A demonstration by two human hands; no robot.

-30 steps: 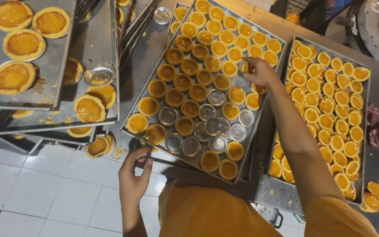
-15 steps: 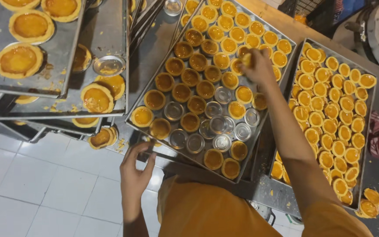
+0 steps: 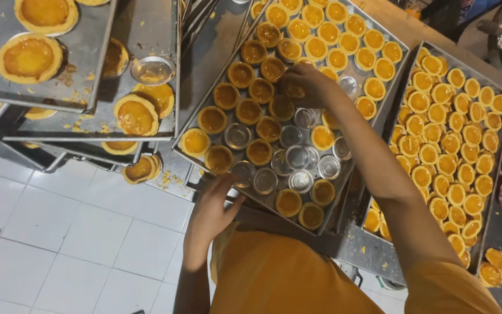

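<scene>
While gripping the near rim of the middle baking tray (image 3: 201, 104), left hand (image 3: 213, 209) curling fingers and thumb over that edge, clamped on the metal. Reaching deep into the same tray, right hand (image 3: 309, 81) closing its fingertips around one small egg tart (image 3: 291, 89) near the tray's centre, apparently lifting it out of its tin; exact pinch partly hidden by the knuckles, so not fully telling.

Judging progress as partway: sitting bare toward the near end of the tray, a cluster of empty round tins (image 3: 297, 157), about ten, already emptied. Remaining in the rest of the tray, many filled tarts (image 3: 321, 35), dark-topped ones along the left side and paler yellow ones at the far end, still waiting. Lying just right of the middle tray, a second tray of small tarts (image 3: 454, 134) looking fully packed.

Running diagonally, the middle tray's long axis pointing from the near right corner by the orange shirt (image 3: 286, 273) up toward the far edge of view. Stacking to the left of the middle tray, racks holding larger tarts (image 3: 27, 55) and one empty large tin (image 3: 152, 70). Showing below the racks, white floor tiles (image 3: 59, 232).
</scene>
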